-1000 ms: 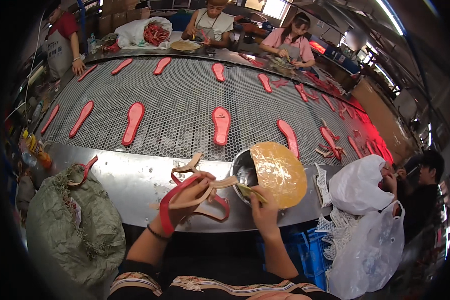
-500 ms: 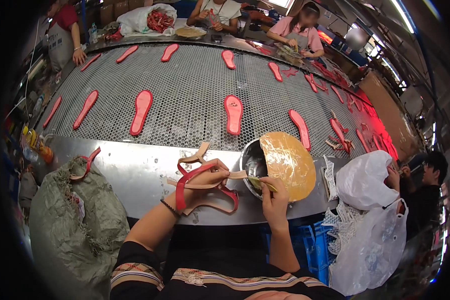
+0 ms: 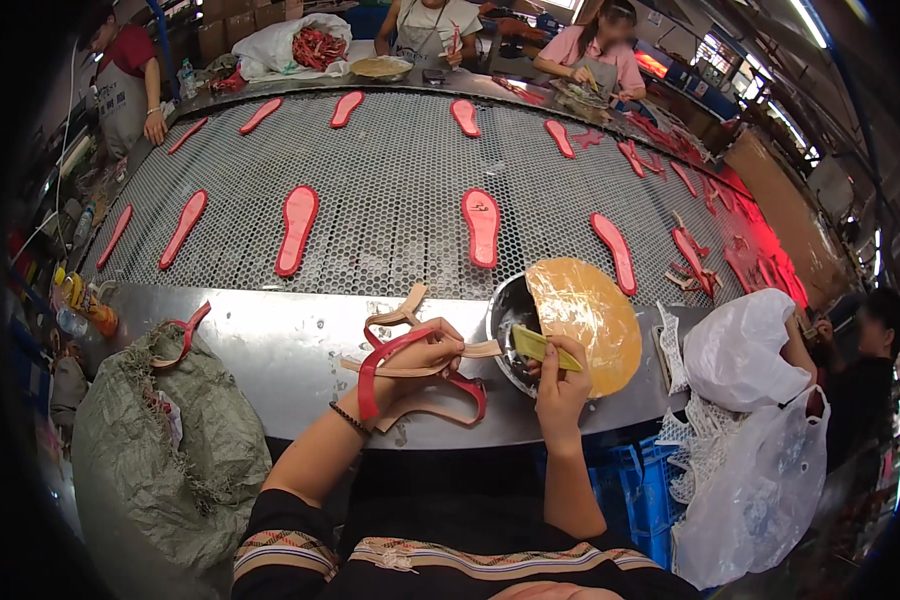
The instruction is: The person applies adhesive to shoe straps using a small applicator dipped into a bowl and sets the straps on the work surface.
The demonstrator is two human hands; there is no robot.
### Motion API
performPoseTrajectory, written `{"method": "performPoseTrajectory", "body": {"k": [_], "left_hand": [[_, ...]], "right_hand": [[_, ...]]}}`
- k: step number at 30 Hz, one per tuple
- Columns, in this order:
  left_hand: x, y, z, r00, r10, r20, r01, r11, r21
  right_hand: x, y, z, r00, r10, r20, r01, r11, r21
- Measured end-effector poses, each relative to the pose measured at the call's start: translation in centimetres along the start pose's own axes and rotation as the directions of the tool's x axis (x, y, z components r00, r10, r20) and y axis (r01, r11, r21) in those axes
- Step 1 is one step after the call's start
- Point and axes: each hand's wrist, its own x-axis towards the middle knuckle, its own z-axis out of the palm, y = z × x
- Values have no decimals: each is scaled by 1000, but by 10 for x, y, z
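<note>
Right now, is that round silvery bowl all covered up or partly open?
Partly open: the shiny yellow-orange cover lies over the right side of the round silvery bowl, and its dark inside shows on the left.

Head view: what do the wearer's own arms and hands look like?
Left hand and right hand: no gloves. Dark beaded bracelet on the left wrist, none visible on the right. Left sleeve black, with a tan patterned band; forearms uncovered.

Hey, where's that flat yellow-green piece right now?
In the head view, the yellow-green piece is just right of centre, pinched in the right hand, at the round bowl beside the edge of its yellow cover.
</note>
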Motion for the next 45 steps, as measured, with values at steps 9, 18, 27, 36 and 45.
{"method": "performPoseTrajectory", "body": {"k": [9,18,27,36,45], "left_hand": [[-9,10,11,998,41,-48,-37,995,92],[-10,31,-11,756,534,-379,-403,836,374],[-8,41,-33,950,121,-288,-122,992,16],[-24,58,-39,995,-90,-35,88,995,-50],[-25,58,-50,973,-153,172,206,914,-350]], "right_hand": [[-5,1,-1,995,-32,97,45,989,-138],[-12,18,-7,988,-137,73,150,965,-217],[-11,6,-4,983,185,10,-184,968,173],[-4,-6,-5,972,-222,80,235,936,-261],[-4,-1,-7,965,-119,232,184,942,-280]]}}
